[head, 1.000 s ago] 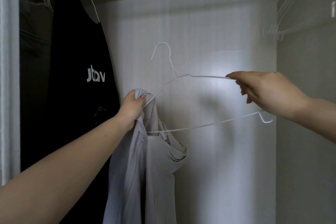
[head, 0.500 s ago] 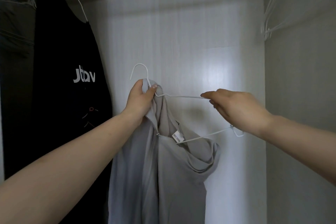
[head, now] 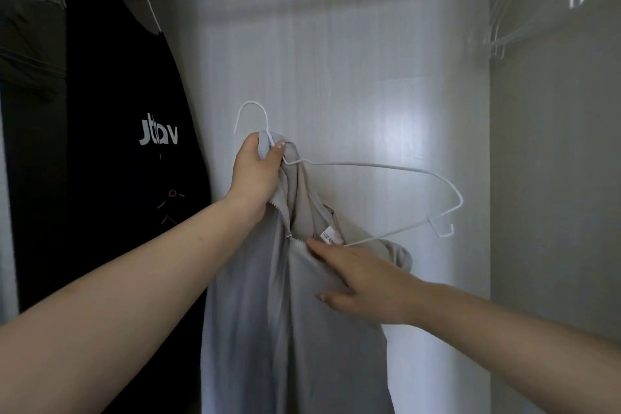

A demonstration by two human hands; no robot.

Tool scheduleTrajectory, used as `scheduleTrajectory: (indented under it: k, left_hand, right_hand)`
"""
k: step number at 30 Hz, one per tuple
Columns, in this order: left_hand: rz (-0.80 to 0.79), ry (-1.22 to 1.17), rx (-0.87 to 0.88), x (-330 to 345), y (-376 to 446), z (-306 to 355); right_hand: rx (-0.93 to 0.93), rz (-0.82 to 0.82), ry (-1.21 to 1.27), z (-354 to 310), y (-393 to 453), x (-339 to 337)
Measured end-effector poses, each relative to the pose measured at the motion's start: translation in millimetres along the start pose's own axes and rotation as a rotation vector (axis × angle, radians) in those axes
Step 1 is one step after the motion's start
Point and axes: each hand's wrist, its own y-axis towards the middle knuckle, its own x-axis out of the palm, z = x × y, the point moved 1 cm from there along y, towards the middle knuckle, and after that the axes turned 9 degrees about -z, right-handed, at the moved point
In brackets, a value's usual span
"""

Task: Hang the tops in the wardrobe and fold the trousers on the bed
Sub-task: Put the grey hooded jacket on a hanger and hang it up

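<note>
A light grey top (head: 268,312) hangs in front of the wardrobe's back panel, half threaded on a white wire hanger (head: 386,166). My left hand (head: 257,175) grips the top's collar together with the hanger's neck just below the hook. The hanger's right arm sticks out bare to the right. My right hand (head: 363,279) lies against the grey fabric below the neck label, fingers stretched toward the neckline, holding nothing that I can see.
A black top with white lettering (head: 134,144) hangs at the left on a wire hanger, with darker clothes (head: 30,44) beyond it. Several bare white hangers (head: 510,10) hang at the upper right. The pale wardrobe back panel (head: 369,60) is behind.
My right hand let go of the hanger's right arm and dropped onto the grey fabric near the label. My left hand kept its grip on the collar and hanger neck.
</note>
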Motion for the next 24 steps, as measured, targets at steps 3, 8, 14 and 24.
scheduleTrajectory:
  k: [3,8,14,24]
  left_hand:
    - [0.041,-0.020,-0.018,-3.4,0.1,-0.1]
    - [0.051,0.048,-0.010,-18.5,-0.1,-6.9]
    - [0.084,0.192,0.027,-58.6,1.4,-31.9]
    - [-0.082,0.521,0.076,-71.7,-8.1,-61.7]
  right_hand:
    - [0.005,-0.096,0.147,-3.3,2.4,18.7]
    - [0.111,-0.216,0.002,4.1,0.0,29.0]
    - [0.083,-0.159,-0.271,31.4,-20.5,-3.7]
    - [0.045,-0.129,-0.640,57.7,-41.3,-44.3]
